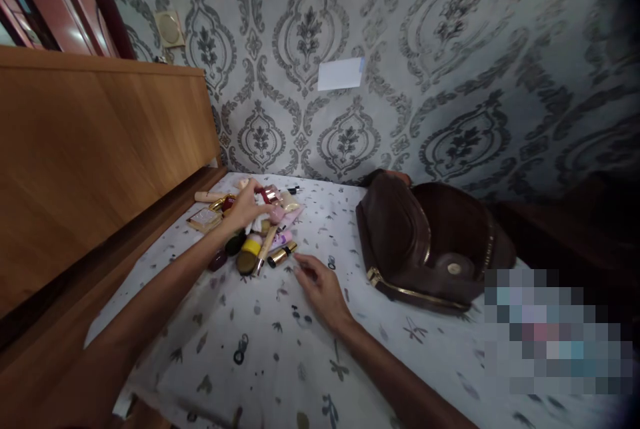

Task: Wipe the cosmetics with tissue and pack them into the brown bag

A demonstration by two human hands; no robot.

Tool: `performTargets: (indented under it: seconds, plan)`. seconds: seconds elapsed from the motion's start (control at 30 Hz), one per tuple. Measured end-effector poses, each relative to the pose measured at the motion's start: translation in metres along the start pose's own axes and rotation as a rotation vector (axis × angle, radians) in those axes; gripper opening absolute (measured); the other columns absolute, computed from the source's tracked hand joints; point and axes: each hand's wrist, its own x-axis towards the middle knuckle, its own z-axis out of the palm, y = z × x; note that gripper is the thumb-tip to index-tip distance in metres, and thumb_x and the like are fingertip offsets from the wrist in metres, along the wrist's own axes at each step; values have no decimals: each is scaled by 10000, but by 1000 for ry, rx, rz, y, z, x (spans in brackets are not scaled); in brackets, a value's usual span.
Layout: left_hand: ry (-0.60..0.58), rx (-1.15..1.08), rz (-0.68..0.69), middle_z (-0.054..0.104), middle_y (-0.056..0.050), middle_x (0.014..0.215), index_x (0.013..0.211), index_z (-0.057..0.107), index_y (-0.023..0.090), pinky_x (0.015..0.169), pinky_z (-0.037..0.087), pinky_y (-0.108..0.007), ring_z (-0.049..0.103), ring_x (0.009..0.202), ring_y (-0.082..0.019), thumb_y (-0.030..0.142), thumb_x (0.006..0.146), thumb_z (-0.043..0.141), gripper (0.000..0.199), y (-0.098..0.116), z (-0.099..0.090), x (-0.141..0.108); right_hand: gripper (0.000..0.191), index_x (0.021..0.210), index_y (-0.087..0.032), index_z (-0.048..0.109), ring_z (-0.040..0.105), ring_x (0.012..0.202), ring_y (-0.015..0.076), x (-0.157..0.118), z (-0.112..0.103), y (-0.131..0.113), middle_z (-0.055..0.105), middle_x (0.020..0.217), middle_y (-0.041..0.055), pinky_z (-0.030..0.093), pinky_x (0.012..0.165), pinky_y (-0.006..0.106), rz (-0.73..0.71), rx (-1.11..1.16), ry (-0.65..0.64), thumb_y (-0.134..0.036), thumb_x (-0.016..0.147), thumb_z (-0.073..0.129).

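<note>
ok so your makeup pile (265,249) sits left of the brown bag (400,242), your left hand (245,208) over it, can't tell if those fingers grip anything, your right hand (320,288) nearer the bag, fingers loosely open

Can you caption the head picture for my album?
Left hand at the jars and tubes, right hand beside them, brown bag on the sheet.

Soft, cool, rather dim light covers the 2 hands. Left of the left hand (243,207), the wooden panel (110,136) carries a dull sheen; small items under its fingers look smeared. Right of the right hand (320,289), the bag (393,236) sinks into shadow, and 1 pixelated block (550,336) hides detail. Beyond both, the wall (380,142) stretches, blurring toward a black corner.
</note>
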Motion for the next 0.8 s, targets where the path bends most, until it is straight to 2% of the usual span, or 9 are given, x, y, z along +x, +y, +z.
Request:
performTargets:
  seconds: [0.1,0.17,0.27,0.4,0.53,0.57,0.63,0.7,0.8]
  plan:
    - [-114,-334,125,615,-3,1018,1048,474,211,829,479,-311,599,962,-208,328,711,760,457,31,6,-45,540,1319,-223,555,642,1118,256,-2,-12,-9,644,1287,124,547,880,401,56,181,19,-400,820,662]
    - [-205,-473,136,609,-5,970,1007,493,207,798,473,-314,591,920,-215,342,678,780,457,52,12,-76,730,1432,-263,439,622,1156,251,-8,-25,-14,570,1384,125,551,861,382,50,288,-66,-391,774,727]
    - [-276,-562,128,597,-15,958,981,501,210,785,465,-322,580,904,-216,360,687,774,429,75,21,-111,821,1466,-263,393,631,1139,241,-21,-46,-16,607,1323,113,542,895,387,96,352,-158,-405,750,770]
    - [-420,-555,159,618,-26,959,1013,526,204,752,470,-325,585,866,-213,439,739,750,425,83,35,-134,714,1281,-206,569,663,1014,234,-38,-61,-11,687,1118,86,533,911,390,167,312,-142,-464,671,840]
    - [-523,-564,187,652,-35,1029,1090,583,205,760,482,-309,607,902,-213,415,758,755,429,71,34,-135,466,1009,-191,654,637,821,180,-44,-62,-9,683,932,40,541,798,334,154,276,-168,-463,676,835]
    - [-521,-567,175,655,-37,1058,1100,600,210,764,485,-302,612,931,-216,409,764,754,420,67,31,-133,449,1003,-192,649,625,800,170,-44,-61,-10,674,911,31,536,784,326,157,271,-166,-444,679,833]
    - [-435,-560,125,661,-33,1057,1062,636,213,763,489,-290,615,969,-221,407,799,720,337,63,23,-128,429,1016,-196,639,607,779,157,-43,-61,-11,656,895,19,527,770,317,169,259,-164,-393,683,825]
    - [-263,-553,63,663,-26,991,996,646,204,761,494,-283,617,948,-210,412,873,630,242,64,17,-123,427,1038,-202,631,598,768,150,-43,-60,-13,641,883,8,520,755,311,169,248,-158,-356,685,815]
    - [-28,-563,48,654,-36,994,1043,621,194,828,508,-307,616,933,-193,384,978,459,258,76,19,-121,482,1128,-215,611,596,747,146,-44,-58,-13,628,867,0,515,719,307,134,229,-156,-354,705,796]
